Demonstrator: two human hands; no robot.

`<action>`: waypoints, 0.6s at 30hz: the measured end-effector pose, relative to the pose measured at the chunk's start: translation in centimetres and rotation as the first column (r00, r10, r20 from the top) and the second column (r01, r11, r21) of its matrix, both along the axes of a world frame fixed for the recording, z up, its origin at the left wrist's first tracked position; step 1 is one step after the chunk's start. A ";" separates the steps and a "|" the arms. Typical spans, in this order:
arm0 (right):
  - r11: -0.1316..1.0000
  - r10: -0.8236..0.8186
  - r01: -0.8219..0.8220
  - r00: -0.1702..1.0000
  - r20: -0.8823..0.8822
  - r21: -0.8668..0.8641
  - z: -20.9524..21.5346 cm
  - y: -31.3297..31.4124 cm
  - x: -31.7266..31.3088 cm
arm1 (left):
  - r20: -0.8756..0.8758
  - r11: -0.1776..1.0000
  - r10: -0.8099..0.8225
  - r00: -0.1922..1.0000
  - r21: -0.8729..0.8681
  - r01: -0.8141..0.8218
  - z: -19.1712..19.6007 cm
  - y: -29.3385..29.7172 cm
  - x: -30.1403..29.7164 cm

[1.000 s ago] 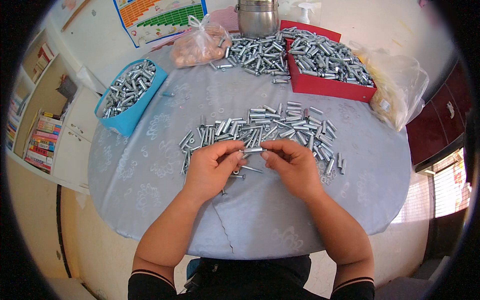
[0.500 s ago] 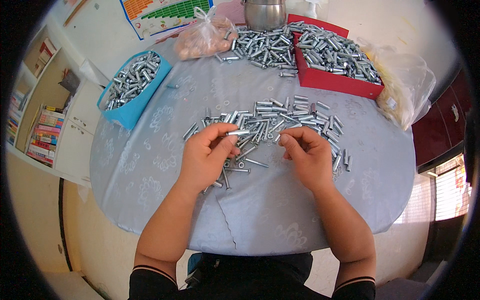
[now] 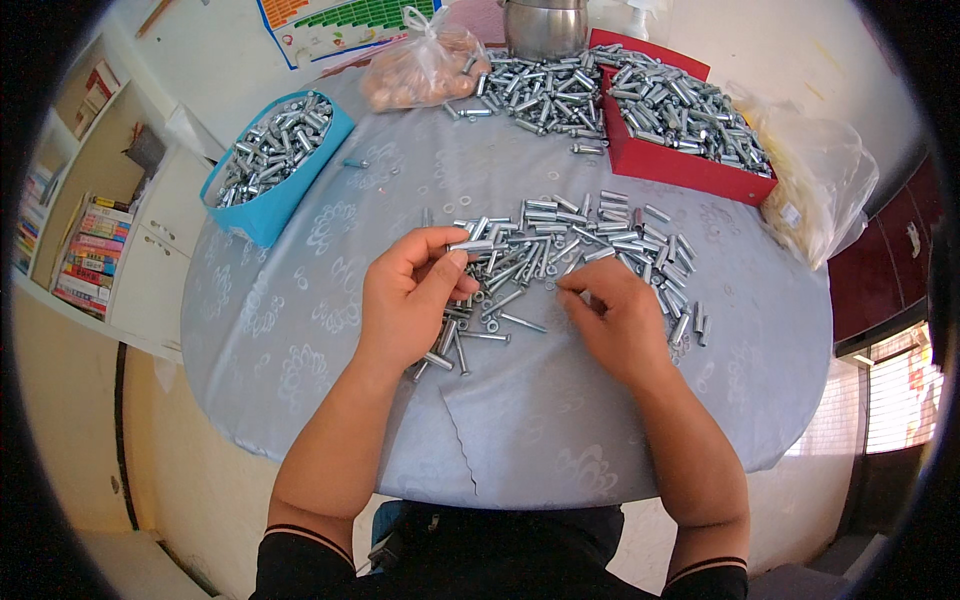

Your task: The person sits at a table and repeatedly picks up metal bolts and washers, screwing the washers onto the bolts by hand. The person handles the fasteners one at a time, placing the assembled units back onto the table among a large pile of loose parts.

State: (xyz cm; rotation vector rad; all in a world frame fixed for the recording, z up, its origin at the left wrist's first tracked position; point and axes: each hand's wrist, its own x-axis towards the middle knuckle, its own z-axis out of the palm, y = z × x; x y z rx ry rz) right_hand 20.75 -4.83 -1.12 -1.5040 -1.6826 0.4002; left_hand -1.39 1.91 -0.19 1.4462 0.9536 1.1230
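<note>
My left hand (image 3: 408, 295) pinches a short shiny metal sleeve (image 3: 470, 246) between thumb and forefinger, held roughly level above the table. To its right, my right hand (image 3: 618, 315) is closed with thumb and fingertips together; whatever they hold, if anything, is too small to make out. Beyond and between the hands spreads a loose pile of metal sleeves (image 3: 628, 237). Long bolts (image 3: 522, 322) and small nuts (image 3: 491, 326) lie by my left hand, partly hidden under it.
A blue box (image 3: 262, 222) full of metal fasteners stands at the far left. At the far right is a red box (image 3: 690, 180), heaped with more. Between them lie a fastener heap (image 3: 540, 92), a knotted plastic bag (image 3: 425, 75) and a steel pot (image 3: 545, 28). Another clear bag (image 3: 815, 190) sits rightmost.
The table and its contents have shifted slightly right in view. My left hand has risen a little with the sleeve, and my right hand's fingers have turned further downward.
</note>
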 end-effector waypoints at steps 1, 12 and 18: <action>0.999 0.037 -0.037 0.999 0.019 0.016 -0.1 0.0 -0.1 | 0.008 1.000 0.003 1.000 -0.003 -0.003 0.0 0.0 0.1; 0.970 0.243 -0.229 0.945 0.218 -0.087 -0.3 -0.5 -0.7 | 0.046 1.000 0.008 0.999 0.003 -0.008 0.1 0.1 -0.2; 0.994 0.066 -0.034 0.945 0.320 -0.104 -0.5 -0.6 -0.5 | 0.057 1.000 0.013 0.998 0.005 -0.013 0.3 0.1 -0.3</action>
